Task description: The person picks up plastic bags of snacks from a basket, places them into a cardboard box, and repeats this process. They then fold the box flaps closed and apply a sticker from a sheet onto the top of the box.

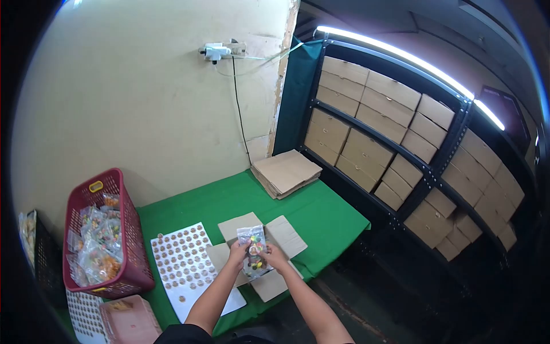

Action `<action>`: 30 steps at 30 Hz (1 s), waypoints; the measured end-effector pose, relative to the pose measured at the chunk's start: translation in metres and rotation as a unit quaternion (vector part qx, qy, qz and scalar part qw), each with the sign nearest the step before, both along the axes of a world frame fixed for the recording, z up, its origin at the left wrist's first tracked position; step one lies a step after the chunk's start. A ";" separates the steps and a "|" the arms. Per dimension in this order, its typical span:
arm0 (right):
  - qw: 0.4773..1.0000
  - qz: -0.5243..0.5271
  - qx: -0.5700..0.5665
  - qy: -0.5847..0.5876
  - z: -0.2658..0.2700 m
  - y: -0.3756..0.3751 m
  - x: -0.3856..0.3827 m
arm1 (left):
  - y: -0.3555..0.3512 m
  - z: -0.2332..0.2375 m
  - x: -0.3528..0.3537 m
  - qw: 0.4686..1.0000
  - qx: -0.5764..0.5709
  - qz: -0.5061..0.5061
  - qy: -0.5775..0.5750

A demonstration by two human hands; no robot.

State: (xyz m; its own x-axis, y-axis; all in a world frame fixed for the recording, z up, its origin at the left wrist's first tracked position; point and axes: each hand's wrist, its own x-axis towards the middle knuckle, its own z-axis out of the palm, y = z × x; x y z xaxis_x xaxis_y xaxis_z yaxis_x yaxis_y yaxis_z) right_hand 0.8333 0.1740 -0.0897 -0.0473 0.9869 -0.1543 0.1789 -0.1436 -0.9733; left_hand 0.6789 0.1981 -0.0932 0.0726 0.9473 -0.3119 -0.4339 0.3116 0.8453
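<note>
Both of my hands grip a clear plastic bag (pixel 252 234) filled with small colourful pieces. My left hand (pixel 238 253) is closed on its left side, and my right hand (pixel 275 256) is closed on its right side. The bag is above an open cardboard box (pixel 282 286) whose flaps are spread outward on the green cloth. My forearms come up from the bottom edge. To the left of the box lies a white sheet (pixel 172 295) with rows of small round brown stickers or pieces, partly covered by my left arm.
A red plastic basket (pixel 134 241) full of filled bags stands at the left, with a pink tray (pixel 146 321) before it. Flattened cardboard (pixel 286 171) is stacked at the table's back. Shelves of cardboard boxes (pixel 366 155) stand right. The green table (pixel 332 221) ends at the right.
</note>
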 end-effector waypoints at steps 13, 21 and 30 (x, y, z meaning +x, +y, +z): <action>0.988 0.075 -0.052 0.125 -0.024 0.066 0.026 | 0.018 -0.054 0.040 0.992 -0.013 0.114 0.057; 0.984 0.136 -0.092 0.074 -0.025 0.103 0.021 | 0.022 -0.034 0.040 0.959 -0.011 0.233 0.162; 0.965 0.250 -0.065 0.045 -0.028 0.135 0.033 | 0.026 -0.025 0.067 0.933 -0.040 0.311 0.179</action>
State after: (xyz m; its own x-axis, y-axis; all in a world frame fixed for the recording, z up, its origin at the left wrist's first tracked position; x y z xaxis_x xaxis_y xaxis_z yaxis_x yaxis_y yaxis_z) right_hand 0.8665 0.3090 -0.1172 -0.5319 0.8096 -0.2483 0.1734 -0.1828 -0.9677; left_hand 0.7461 0.2242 -0.1186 -0.6048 0.7444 -0.2830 -0.2464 0.1630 0.9554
